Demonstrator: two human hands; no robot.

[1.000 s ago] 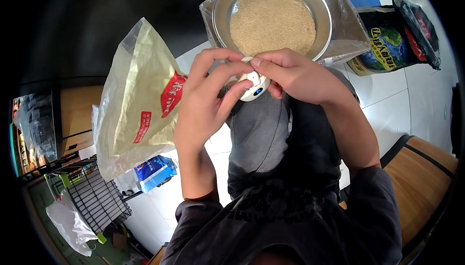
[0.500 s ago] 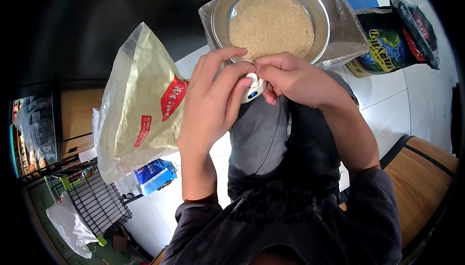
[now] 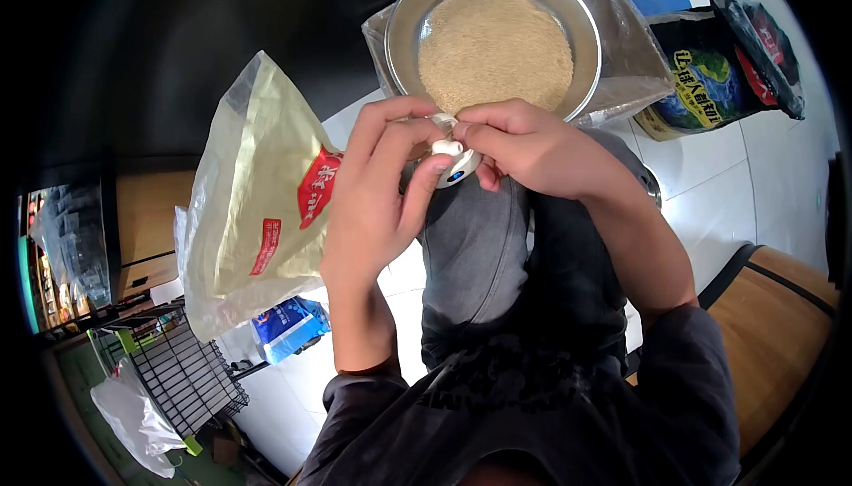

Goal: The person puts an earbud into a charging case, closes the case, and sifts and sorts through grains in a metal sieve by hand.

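Above my knee, both hands meet at a small white earbud case with a lit blue display on its front. A white earbud shows at the case's upper side, near my left fingertips. My left hand is curled, its thumb and fingers at the left side of the case. From the right, my right hand grips the case, thumb and index finger pinched at its top and other fingers beneath. The fingers partly hide the case. Just beyond it sits a round metal sieve holding tan grains.
Clear plastic lies under the sieve. A pale yellow bag with red labels stands at left. Nearby are a blue packet and a black wire basket. A dark printed bag stands at right, above a wooden seat.
My left fingers have drawn down slightly and bent closer around the case, and the earbud shows more plainly. My right hand has shifted slightly left. The view has moved a little.
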